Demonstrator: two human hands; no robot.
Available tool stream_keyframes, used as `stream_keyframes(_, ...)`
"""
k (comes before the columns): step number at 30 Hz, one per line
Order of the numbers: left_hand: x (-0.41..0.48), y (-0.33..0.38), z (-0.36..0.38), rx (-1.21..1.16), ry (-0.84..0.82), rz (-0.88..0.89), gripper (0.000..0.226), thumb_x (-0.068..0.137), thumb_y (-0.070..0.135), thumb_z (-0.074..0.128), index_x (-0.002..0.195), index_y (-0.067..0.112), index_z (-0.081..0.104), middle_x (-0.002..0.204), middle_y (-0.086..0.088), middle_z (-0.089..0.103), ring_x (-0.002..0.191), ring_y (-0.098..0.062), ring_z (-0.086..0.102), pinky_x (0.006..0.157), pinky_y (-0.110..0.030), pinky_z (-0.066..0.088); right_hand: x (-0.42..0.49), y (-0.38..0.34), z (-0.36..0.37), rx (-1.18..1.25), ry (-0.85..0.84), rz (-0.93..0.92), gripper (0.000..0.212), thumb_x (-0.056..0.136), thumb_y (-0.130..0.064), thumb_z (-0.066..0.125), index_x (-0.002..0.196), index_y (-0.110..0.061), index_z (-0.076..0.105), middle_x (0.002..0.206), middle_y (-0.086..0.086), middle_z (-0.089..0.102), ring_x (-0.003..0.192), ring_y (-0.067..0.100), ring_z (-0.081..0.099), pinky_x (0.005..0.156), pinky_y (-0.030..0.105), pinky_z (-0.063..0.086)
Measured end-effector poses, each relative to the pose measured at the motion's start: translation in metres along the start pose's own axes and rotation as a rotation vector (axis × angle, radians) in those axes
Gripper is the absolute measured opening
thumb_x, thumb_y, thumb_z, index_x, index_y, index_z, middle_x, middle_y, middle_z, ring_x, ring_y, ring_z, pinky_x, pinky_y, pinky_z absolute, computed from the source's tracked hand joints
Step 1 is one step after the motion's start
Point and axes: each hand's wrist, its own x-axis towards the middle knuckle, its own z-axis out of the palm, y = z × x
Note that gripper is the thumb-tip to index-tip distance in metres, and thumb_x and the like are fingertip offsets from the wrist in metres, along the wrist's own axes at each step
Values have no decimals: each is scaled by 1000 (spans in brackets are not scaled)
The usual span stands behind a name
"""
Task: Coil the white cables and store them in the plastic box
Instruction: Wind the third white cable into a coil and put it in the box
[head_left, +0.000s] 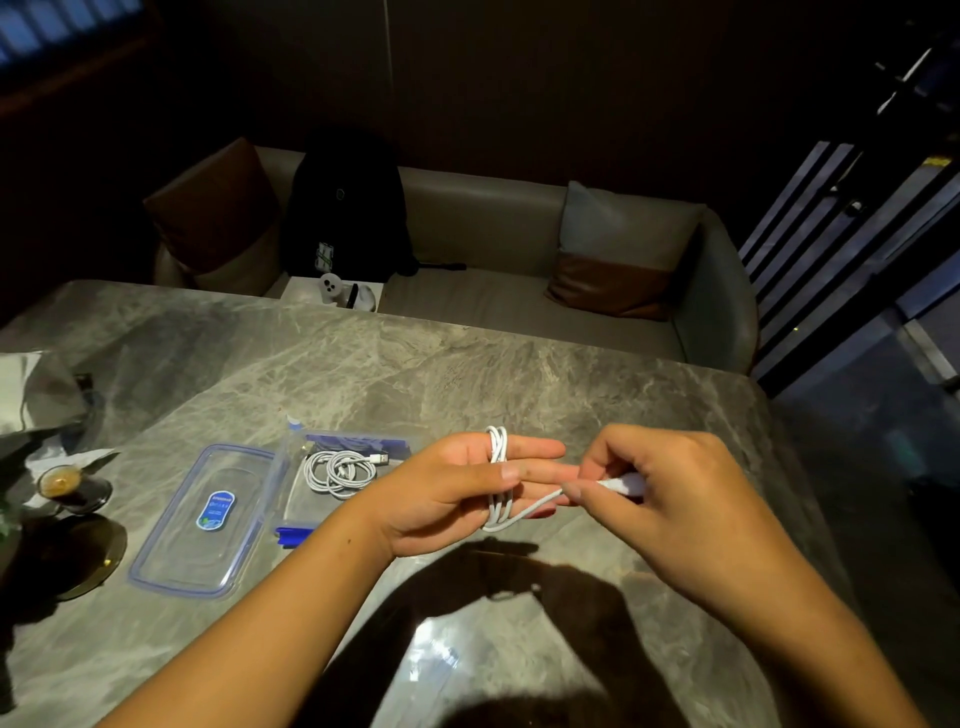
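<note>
A white cable is wound in several loops around the straight fingers of my left hand, and the thumb presses on the loops. My right hand pinches the cable's free end by its white plug, just right of the left fingertips. Both hands hover above the marble table. To the left stands the clear plastic box with blue clips, and a coiled white cable lies inside it. The box's lid lies flat beside it on the left.
A small glass of dark drink and a dark round plate sit at the table's left edge, with crumpled paper behind them. A sofa with cushions and a black backpack stands beyond the table.
</note>
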Motion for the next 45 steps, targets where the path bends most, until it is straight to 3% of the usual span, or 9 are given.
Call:
stream_keyframes(3, 0, -1, 5, -25, -4, -7, 47, 96, 0, 44, 142, -9, 39, 141, -33, 47, 127, -41, 52, 107, -44, 44, 4, 0, -3, 129, 26, 43, 19, 79, -40, 75, 71, -26, 67, 59, -10, 62, 57, 9, 57, 50, 16, 36)
stream_keyframes(8, -5, -1, 9, -32, -58, -51, 41, 96, 2, 46, 137, -4, 51, 132, -24, 59, 119, -33, 61, 106, -40, 47, 11, 9, -1, 593, -51, 140, 9, 84, -11, 75, 77, -14, 70, 63, 11, 69, 53, 23, 66, 53, 34, 55)
stream_keyframes(11, -5, -2, 13, 26, -102, -64, 40, 96, 9, 48, 135, 1, 54, 133, -23, 59, 125, -37, 57, 108, -41, 45, 16, 12, 3, 734, -51, 170, 7, 86, -1, 70, 82, -5, 67, 61, 15, 68, 53, 24, 66, 54, 34, 56)
stream_keyframes(15, -3, -4, 21, 38, -147, -55, 37, 94, 8, 49, 130, 6, 58, 128, -18, 63, 125, -38, 56, 107, -39, 45, 23, 12, 6, 770, -33, 163, 6, 87, 0, 69, 85, -5, 66, 62, 11, 69, 52, 21, 65, 53, 32, 56)
stream_keyframes(22, 2, -6, 30, 77, -116, -58, 49, 93, 2, 47, 138, -13, 36, 131, -30, 57, 118, -35, 61, 101, -36, 49, 31, 4, 6, 698, -20, 69, 7, 88, -9, 69, 87, -16, 67, 67, 11, 71, 55, 22, 68, 56, 34, 57)
stream_keyframes(30, 4, -13, 35, 125, -83, -1, 42, 100, 12, 43, 131, -16, 42, 126, -30, 61, 115, -36, 63, 95, -35, 53, 42, 11, 11, 751, -85, 66, 7, 91, -9, 66, 97, -10, 68, 68, 13, 69, 52, 16, 63, 56, 26, 54)
stream_keyframes(35, 2, -10, 34, 164, -124, 9, 41, 101, 17, 42, 133, -9, 47, 130, -33, 57, 116, -40, 62, 95, -36, 52, 46, 20, 20, 766, -90, 69, 7, 91, -11, 66, 96, -11, 70, 70, -2, 65, 60, 13, 59, 57, 25, 51)
stream_keyframes(40, 1, -9, 32, 150, -197, 8, 38, 103, 9, 36, 133, -13, 44, 130, -39, 53, 113, -40, 61, 94, -35, 52, 45, 20, 27, 885, -140, 57, 15, 93, -11, 61, 104, -1, 65, 92, 12, 75, 87, 27, 73, 77, 36, 59)
stream_keyframes(45, 3, -10, 32, 183, -202, 47, 34, 101, 5, 36, 129, -12, 47, 122, -36, 59, 102, -37, 66, 88, -34, 53, 44, 17, 31, 1016, -182, 121, 18, 98, -13, 53, 109, 0, 60, 96, 18, 76, 85, 31, 74, 76, 31, 59)
